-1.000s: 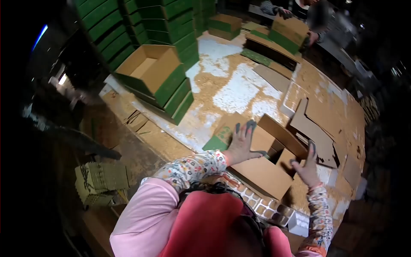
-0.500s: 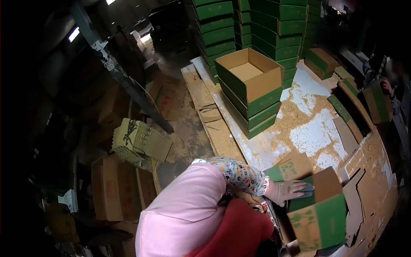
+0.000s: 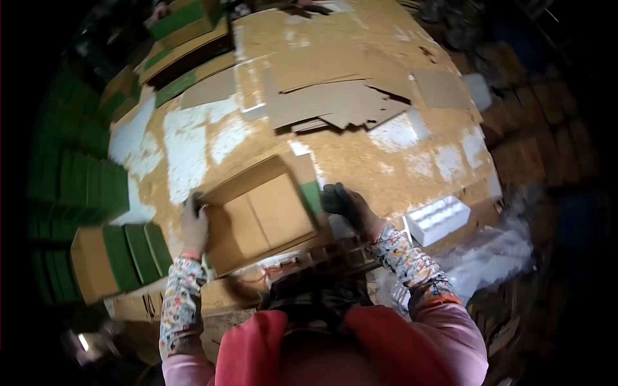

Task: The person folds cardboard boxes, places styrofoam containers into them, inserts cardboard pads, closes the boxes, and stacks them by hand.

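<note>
In front of me on the worktable sits an open cardboard box [image 3: 261, 215], tilted a little, its brown inside facing up. My left hand [image 3: 194, 225], in a glove with dark fingertips, grips the box's left wall. My right hand [image 3: 347, 204], also dark-fingered, is just off the right side of the box, beside a green flap [image 3: 311, 195]. Its fingers look extended and hold nothing I can see, though motion smears them slightly. Patterned sleeve covers are on both forearms.
Flat cardboard sheets [image 3: 335, 103] lie across the table [image 3: 222, 138]. A white foam tray [image 3: 439, 220] and clear plastic [image 3: 489, 254] are at right. Green boxes [image 3: 125, 257] stand in stacks at left. Across the table, another person's hand [image 3: 156, 14] is by a box [image 3: 187, 22].
My view has swung from the left side round to the front of the table. The box now faces open side up before me, and both hands show instead of one.
</note>
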